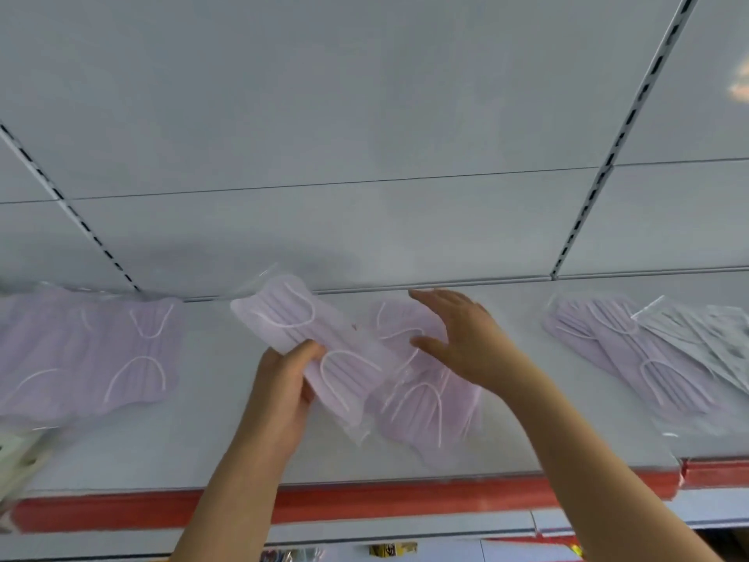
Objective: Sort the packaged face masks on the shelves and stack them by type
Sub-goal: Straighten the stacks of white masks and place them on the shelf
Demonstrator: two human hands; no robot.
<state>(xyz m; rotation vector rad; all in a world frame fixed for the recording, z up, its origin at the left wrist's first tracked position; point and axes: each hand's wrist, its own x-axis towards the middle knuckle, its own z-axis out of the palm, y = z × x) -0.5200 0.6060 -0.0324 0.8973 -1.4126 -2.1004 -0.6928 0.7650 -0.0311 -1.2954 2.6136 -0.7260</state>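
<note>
My left hand [285, 383] grips a clear pack of lilac face masks [308, 338] by its near edge and holds it tilted above the white shelf [182, 448]. Under it lies another lilac mask pack [421, 407]. My right hand [458, 338] hovers over that pack with fingers spread and straight, holding nothing. A pile of lilac packs [93, 354] lies at the left. At the right sits a further lilac pack [632, 358], overlapped by a pack of grey-white masks [705, 334].
The shelf has a red front strip [364, 505] along its near edge. Its white back panel [364, 135] carries slotted uprights at left and right. A pale green packet [20, 460] shows blurred at the far left. Below the shelf, bits of other goods peek out.
</note>
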